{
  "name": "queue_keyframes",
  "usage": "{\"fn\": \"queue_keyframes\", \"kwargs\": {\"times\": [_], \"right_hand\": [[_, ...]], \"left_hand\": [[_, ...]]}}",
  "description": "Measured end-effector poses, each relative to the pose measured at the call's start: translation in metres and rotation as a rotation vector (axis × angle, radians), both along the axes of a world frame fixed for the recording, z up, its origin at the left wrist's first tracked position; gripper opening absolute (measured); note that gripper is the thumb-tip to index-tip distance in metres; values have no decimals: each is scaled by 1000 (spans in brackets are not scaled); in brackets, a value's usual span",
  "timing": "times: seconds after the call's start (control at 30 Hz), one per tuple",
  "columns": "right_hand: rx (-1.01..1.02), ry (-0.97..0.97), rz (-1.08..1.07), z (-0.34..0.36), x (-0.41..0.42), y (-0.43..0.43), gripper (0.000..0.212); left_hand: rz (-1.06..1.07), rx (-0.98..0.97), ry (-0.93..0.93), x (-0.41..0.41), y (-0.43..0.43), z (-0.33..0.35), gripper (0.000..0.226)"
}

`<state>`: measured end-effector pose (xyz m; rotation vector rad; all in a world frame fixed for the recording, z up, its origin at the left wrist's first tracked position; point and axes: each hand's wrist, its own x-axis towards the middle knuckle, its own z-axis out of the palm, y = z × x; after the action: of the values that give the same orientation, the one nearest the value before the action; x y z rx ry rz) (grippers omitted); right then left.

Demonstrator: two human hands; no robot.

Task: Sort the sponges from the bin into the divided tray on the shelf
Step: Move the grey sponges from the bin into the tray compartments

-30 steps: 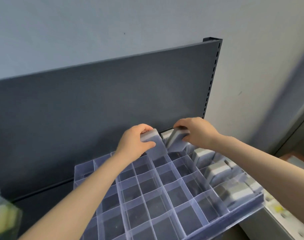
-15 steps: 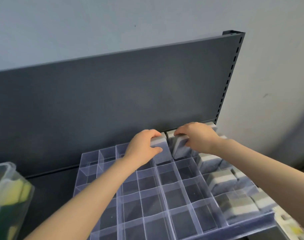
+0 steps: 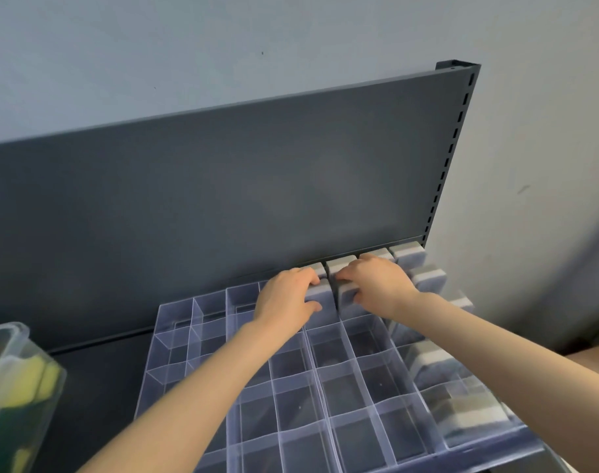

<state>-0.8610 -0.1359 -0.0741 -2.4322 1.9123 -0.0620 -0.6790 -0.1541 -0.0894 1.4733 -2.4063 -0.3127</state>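
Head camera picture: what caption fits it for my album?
Left hand and right hand grip grey sponges in the back row of the divided tray.

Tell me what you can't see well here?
All in the head view:
Bin: cut by the left edge; its cloudy wall blurs what is inside.
Left sponge, right sponge: partly covered by the left hand and right hand.
Tray: front cut by the bottom edge.
Near sponges: blurred behind the tray wall.

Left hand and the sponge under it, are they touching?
Touching. The head view shows the left hand gripping the sponge, fingers curled over its top and thumb on its near face.
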Motion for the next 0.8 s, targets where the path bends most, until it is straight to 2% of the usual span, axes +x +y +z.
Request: {"fn": "queue_keyframes", "kwargs": {"times": [0.17, 0.57, 0.8], "right_hand": [[10, -37, -29, -9, 4, 4, 46], [-39, -43, -68, -20, 3, 8, 41], [-46, -67, -39, -22, -4, 11, 37]], "left_hand": [[-6, 29, -13, -6, 3, -14, 38], [58, -1, 105, -5, 14, -32, 31], [93, -10, 49, -10, 19, -28, 35]]}}
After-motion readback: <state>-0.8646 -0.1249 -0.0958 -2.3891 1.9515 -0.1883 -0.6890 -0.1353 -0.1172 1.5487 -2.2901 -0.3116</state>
